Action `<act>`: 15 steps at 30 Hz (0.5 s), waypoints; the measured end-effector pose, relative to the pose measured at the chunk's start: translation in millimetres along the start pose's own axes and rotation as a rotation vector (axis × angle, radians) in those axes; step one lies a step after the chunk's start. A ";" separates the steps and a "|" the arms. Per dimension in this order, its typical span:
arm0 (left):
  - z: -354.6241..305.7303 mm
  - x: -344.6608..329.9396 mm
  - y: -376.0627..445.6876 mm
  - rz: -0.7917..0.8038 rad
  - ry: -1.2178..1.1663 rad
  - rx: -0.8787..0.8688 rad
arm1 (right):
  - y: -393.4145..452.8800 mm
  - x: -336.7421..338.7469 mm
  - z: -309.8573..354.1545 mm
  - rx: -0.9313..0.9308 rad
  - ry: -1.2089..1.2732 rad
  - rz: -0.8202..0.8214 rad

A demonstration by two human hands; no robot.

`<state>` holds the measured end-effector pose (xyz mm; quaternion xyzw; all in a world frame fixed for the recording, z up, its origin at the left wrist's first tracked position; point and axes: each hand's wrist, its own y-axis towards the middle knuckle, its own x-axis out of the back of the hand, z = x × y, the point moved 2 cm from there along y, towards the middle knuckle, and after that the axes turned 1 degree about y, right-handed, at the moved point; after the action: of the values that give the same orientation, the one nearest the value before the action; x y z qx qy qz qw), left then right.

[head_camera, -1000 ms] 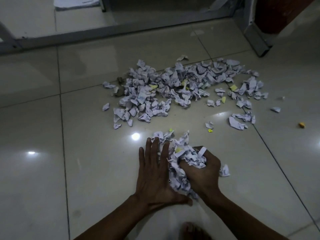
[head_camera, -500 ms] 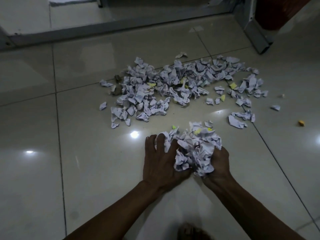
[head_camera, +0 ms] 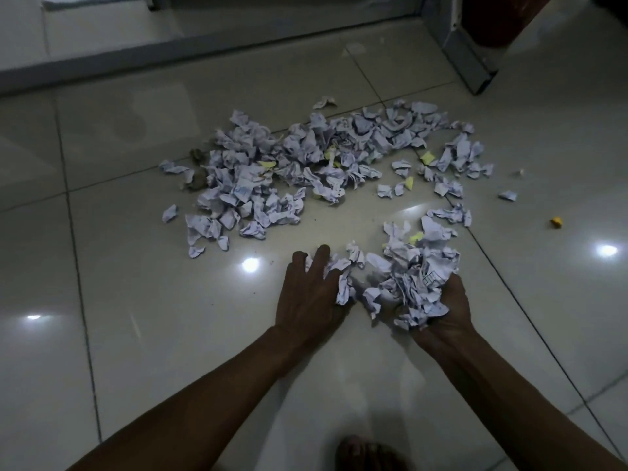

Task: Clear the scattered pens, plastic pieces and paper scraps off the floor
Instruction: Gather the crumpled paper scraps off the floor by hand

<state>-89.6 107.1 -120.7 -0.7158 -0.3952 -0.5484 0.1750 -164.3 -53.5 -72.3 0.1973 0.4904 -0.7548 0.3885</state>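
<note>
A heap of crumpled white paper scraps (head_camera: 413, 277) lies on the glossy tile floor between my hands. My left hand (head_camera: 311, 294) presses its straight fingers against the heap's left side. My right hand (head_camera: 447, 316) cups the right side, its fingers buried under the scraps. Beyond them spreads a large pile of white and yellow scraps (head_camera: 306, 164). No pens are visible.
Stray bits lie to the right: a white scrap (head_camera: 507, 195) and a small yellow piece (head_camera: 556, 222). A grey door threshold (head_camera: 204, 45) runs along the back, with a metal frame foot (head_camera: 472, 68) at the back right. My foot (head_camera: 360, 453) shows at the bottom edge.
Both hands slid forward and to the right with the gathered heap. The heap has loosened and spread, and my right hand has turned from gripping on top to cupping from the side.
</note>
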 end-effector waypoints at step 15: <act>1.4 14.8 6.8 -0.105 -0.172 0.014 | -6.2 -1.5 11.6 0.005 0.032 0.269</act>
<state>-82.3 109.3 -106.2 -0.7372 -0.4497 -0.4907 0.1164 -167.2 -61.9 -62.5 0.2743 0.4637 -0.6939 0.4778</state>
